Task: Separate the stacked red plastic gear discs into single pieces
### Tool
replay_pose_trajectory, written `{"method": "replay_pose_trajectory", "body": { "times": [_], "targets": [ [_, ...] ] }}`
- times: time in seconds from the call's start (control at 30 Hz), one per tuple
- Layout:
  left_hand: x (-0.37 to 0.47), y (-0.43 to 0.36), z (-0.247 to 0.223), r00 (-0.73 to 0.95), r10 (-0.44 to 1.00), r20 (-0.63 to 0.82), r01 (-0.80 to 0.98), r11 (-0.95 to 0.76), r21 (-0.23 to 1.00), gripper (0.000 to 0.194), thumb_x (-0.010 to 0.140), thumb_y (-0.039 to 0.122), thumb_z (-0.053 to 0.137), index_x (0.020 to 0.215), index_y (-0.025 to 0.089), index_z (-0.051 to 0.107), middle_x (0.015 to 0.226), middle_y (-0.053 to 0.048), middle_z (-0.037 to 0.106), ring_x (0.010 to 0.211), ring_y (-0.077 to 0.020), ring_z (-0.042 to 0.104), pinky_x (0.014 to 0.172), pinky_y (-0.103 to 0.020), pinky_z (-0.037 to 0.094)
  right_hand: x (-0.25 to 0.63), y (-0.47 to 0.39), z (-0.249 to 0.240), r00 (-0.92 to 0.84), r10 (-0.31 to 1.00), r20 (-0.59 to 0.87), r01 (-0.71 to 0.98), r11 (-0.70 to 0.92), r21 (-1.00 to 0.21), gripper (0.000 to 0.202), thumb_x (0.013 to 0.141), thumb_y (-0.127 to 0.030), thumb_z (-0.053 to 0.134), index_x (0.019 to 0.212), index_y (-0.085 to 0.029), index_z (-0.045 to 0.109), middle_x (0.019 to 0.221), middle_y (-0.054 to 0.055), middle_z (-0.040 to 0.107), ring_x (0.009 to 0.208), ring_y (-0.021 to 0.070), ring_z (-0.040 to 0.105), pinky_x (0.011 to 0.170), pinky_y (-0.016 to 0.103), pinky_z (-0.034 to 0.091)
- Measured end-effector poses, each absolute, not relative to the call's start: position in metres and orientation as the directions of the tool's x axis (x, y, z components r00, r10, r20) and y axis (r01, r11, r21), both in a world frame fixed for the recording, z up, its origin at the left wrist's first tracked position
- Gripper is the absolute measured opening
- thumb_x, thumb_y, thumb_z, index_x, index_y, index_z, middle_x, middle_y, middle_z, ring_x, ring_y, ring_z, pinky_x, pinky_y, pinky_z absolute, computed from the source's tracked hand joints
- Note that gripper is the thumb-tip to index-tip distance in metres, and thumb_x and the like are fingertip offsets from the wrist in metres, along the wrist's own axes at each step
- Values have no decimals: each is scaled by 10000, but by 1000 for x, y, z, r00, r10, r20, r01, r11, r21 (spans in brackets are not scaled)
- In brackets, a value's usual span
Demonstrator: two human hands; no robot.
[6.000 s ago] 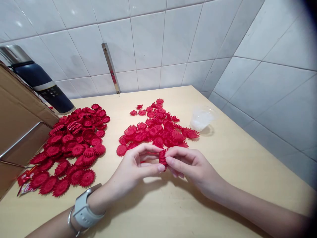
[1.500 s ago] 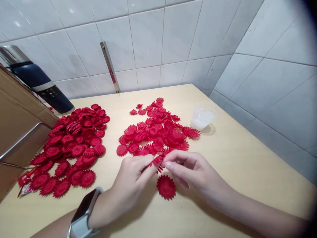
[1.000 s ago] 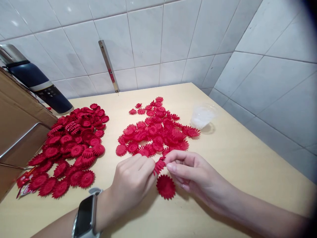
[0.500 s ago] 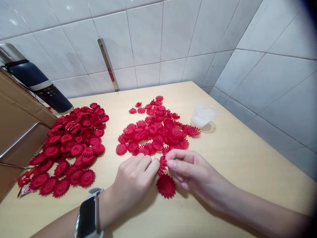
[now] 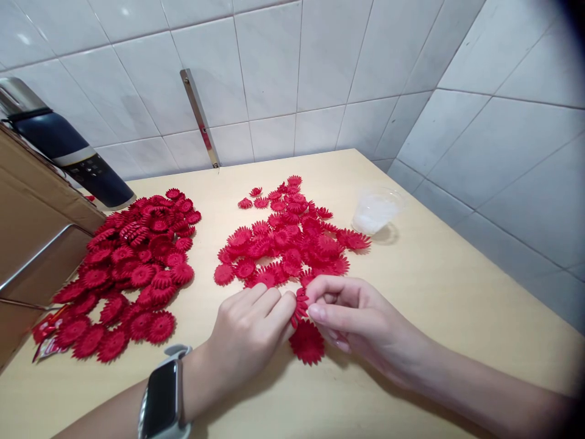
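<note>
Between my hands a red flower piece (image 5: 300, 308) is held on edge. My left hand (image 5: 256, 323), with a watch at its wrist, is closed on its left side. My right hand (image 5: 351, 311) pinches its petals at the right between thumb and index finger. Just below, another red flower piece (image 5: 307, 343) lies flat on the table. Behind my hands spreads a loose pile of red flower pieces (image 5: 283, 238). A denser pile of darker red flower pieces (image 5: 141, 274) is on the left.
A clear plastic cup (image 5: 375, 210) with white contents is at the right back. A dark blue bottle (image 5: 68, 146) and a cardboard box (image 5: 41, 213) stand at the left. A small red wrapper (image 5: 48, 335) lies by the left pile. Tiled walls border the table (image 5: 411, 305).
The held flower piece has turned slightly, showing more of its petals. My right thumb and fingers have shifted a little at its edge.
</note>
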State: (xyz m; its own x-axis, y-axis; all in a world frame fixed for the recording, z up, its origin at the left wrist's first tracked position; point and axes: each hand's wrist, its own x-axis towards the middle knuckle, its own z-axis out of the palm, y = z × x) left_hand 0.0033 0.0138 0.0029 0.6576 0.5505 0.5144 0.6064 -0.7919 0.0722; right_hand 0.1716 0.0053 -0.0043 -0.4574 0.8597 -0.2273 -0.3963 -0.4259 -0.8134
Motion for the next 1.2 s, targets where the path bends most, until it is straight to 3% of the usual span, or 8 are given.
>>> {"method": "replay_pose_trajectory", "body": {
  "times": [0.13,0.2,0.3,0.4,0.6,0.77,1.03,1.2],
  "targets": [
    [5,12,4,657,563,502,616,-784,72,168,792,99,433,647,165,488,521,21,466,460,-112,361,438,-241,285,172,5,-7,-440,869,-227,-384,-411,-827,109,706,-227,676,672,-162,596,438,-68,450,388,46,329,392,184,245],
    [7,11,4,647,585,489,611,-781,127,112,756,185,477,647,164,489,522,19,461,461,-115,363,432,-247,281,172,6,-8,-425,876,-230,-361,-397,-844,107,713,-228,651,661,-167,580,418,-76,423,373,48,310,376,184,227],
    [10,9,8,642,674,366,576,-739,350,173,742,295,465,643,155,490,542,5,473,482,-120,398,445,-244,305,172,8,-6,-386,893,-233,-288,-356,-889,105,684,-198,631,623,-163,554,421,-76,414,375,48,319,373,181,230],
    [10,8,14,604,779,169,579,-574,580,225,820,270,407,635,162,476,574,7,498,520,-109,446,486,-223,330,171,8,-1,-376,899,-226,-200,-317,-927,88,639,-158,617,597,-155,540,451,-61,454,396,50,359,386,179,261],
    [8,11,17,457,889,-27,518,-241,821,297,847,212,367,551,177,376,510,49,431,486,-84,392,468,-201,292,170,10,4,-352,910,-220,-133,-281,-950,58,597,-104,565,582,-157,545,442,-68,446,393,49,358,382,178,268],
    [4,21,15,314,943,-109,505,-68,861,301,797,196,375,498,181,353,478,49,384,489,-99,386,472,-215,284,175,20,3,-288,937,-200,-98,-237,-967,83,581,-86,538,549,-162,531,411,-75,442,370,47,359,369,176,260],
    [1,25,19,238,967,-93,481,-34,876,303,766,206,382,465,181,348,464,43,397,485,-105,390,470,-215,285,194,44,6,-301,934,-192,24,-194,-981,108,588,-72,524,524,-158,540,366,-62,438,335,60,362,355,188,245],
    [-1,28,23,181,982,-58,475,-36,879,306,772,218,390,474,184,331,469,50,378,472,-97,361,455,-209,274,202,55,3,-60,991,-124,-17,-125,-992,55,655,-164,569,605,-148,553,381,-69,408,354,55,325,366,190,235]
  ]
}}
